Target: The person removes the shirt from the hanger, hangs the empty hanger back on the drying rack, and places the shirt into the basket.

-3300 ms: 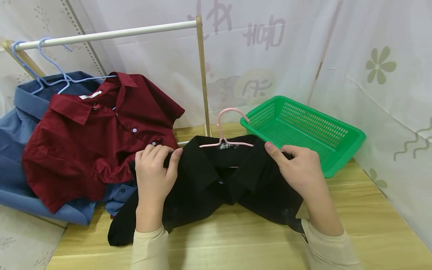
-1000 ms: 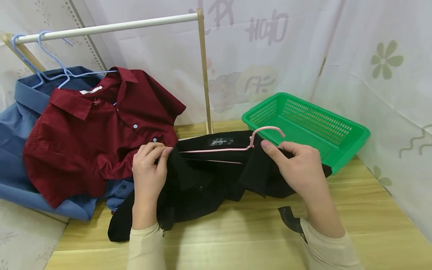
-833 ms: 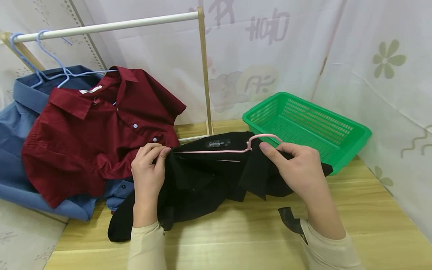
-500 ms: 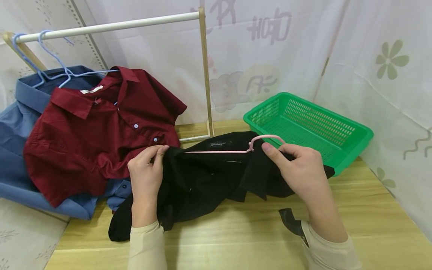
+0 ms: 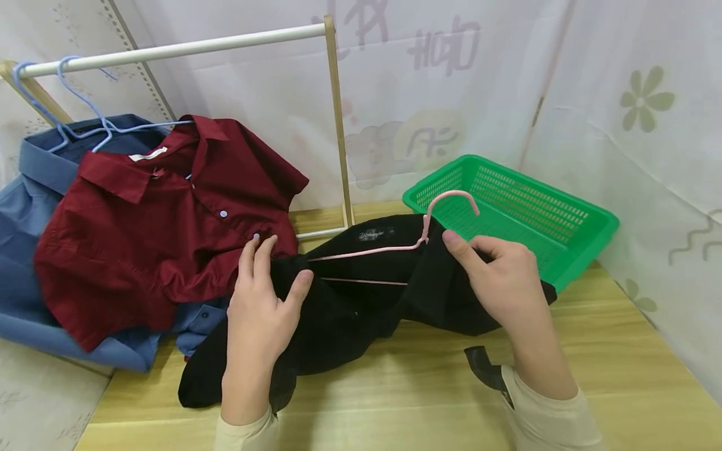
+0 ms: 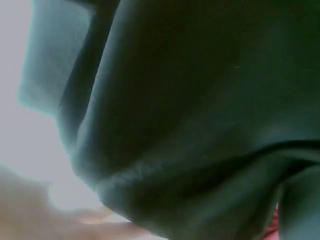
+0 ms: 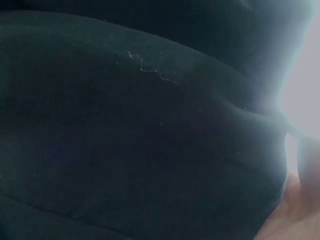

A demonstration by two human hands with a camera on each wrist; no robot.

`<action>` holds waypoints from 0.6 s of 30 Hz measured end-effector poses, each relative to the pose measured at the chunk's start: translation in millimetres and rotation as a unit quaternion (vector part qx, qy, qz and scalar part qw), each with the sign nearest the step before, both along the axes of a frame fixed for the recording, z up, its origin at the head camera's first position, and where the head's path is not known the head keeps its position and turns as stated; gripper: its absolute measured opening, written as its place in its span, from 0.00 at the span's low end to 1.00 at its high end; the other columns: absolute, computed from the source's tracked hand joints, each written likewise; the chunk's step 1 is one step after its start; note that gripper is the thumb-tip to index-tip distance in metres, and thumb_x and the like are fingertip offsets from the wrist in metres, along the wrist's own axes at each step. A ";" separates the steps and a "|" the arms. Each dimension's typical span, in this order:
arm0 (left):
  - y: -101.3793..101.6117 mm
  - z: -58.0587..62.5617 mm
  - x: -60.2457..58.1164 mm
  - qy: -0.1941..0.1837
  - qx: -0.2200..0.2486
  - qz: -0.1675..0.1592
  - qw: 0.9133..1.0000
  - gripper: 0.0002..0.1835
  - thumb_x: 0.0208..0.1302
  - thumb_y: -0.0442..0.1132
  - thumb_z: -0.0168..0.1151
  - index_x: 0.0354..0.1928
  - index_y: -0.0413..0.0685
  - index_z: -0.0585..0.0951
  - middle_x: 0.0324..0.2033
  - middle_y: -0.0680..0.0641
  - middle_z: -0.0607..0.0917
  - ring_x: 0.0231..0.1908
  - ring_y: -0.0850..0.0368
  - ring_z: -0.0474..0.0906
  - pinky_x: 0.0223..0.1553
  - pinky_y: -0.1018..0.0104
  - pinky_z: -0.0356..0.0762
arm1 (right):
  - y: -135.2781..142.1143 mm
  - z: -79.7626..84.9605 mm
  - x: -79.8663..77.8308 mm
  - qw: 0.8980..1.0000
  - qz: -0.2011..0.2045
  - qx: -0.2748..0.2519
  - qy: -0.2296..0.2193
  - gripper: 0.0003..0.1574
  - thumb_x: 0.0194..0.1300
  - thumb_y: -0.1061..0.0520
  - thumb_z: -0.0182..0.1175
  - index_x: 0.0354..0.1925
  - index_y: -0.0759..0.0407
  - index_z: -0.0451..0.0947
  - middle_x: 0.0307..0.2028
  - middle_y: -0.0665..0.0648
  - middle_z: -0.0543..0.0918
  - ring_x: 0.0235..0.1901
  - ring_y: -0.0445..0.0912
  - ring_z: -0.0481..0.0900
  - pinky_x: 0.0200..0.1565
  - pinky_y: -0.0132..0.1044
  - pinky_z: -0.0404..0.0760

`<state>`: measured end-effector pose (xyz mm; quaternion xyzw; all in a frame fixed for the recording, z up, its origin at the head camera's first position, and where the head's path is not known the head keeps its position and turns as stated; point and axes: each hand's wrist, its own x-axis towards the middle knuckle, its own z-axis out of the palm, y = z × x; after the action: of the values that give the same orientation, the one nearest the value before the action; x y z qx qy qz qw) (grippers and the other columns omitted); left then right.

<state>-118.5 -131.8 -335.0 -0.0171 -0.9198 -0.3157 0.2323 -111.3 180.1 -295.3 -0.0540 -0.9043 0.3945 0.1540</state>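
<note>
- Hands well apart: the left hand [image 5: 262, 316] has let go of its pinch of half a second ago, thumb and fingers now spread over the cloth; whether they touch it, I cannot tell.
- Right hand [image 5: 499, 272] holds as it did then, thumb and fingers clamped on the black shirt [image 5: 350, 332] beside its collar.
- That shirt is between the two hands over the bench [image 5: 383, 407], one sleeve trailing off past the left wrist. It is clear of the rack rail [image 5: 197, 47], where a red shirt [image 5: 186, 263] and a blue shirt [image 5: 39, 250] hang.
- Pink hanger [image 5: 366, 253]: the hook has risen from its low lean of half a second ago, its tip now free in front of the green basket [image 5: 541, 194]. More of the lower bar shows through the neck opening too.
- Three seconds ago the hook stood mid-collar; now it comes up near the right hand, with the label [image 5: 376, 234] to its left.
- My reading: the shirt is on the hanger but not squared up. The released side was probably being pulled along the hanger arm, whose end is hidden under cloth, so its fit at that shoulder cannot be confirmed. For now the right hand seems to be the one steadying everything.
</note>
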 end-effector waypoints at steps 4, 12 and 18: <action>-1.5 -5.8 -2.7 -0.091 0.019 0.013 0.996 0.42 0.66 0.73 0.40 0.77 0.63 0.51 0.75 0.44 0.56 0.65 0.36 0.68 0.59 0.34 0.68 | 2.2 -0.4 -1.5 1.000 -0.003 0.008 0.004 0.36 0.63 0.27 0.55 0.17 0.52 0.75 0.12 0.48 0.60 0.23 0.45 0.65 0.23 0.39 0.62; -10.5 -17.6 -15.6 -0.013 0.140 0.040 0.989 0.25 0.67 0.63 0.54 0.58 0.58 0.77 0.31 0.47 0.80 0.32 0.52 0.75 0.37 0.58 0.73 | 0.3 -1.0 -2.3 1.000 -0.001 0.005 -0.004 0.36 0.62 0.25 0.55 0.17 0.52 0.75 0.12 0.48 0.61 0.23 0.45 0.66 0.23 0.39 0.62; -19.7 -19.2 -18.2 0.024 0.169 0.052 0.984 0.12 0.64 0.57 0.63 0.42 0.62 0.85 0.12 0.51 0.65 0.17 0.58 0.63 0.23 0.67 0.63 | 0.8 -2.5 -3.9 1.000 0.010 0.011 0.004 0.34 0.64 0.27 0.54 0.17 0.50 0.77 0.13 0.50 0.65 0.24 0.45 0.68 0.25 0.38 0.63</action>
<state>-136.7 -151.5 -354.2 0.0627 -0.8468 -0.4538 0.2703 -115.2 180.9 -297.9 -0.0419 -0.9084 0.3864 0.1540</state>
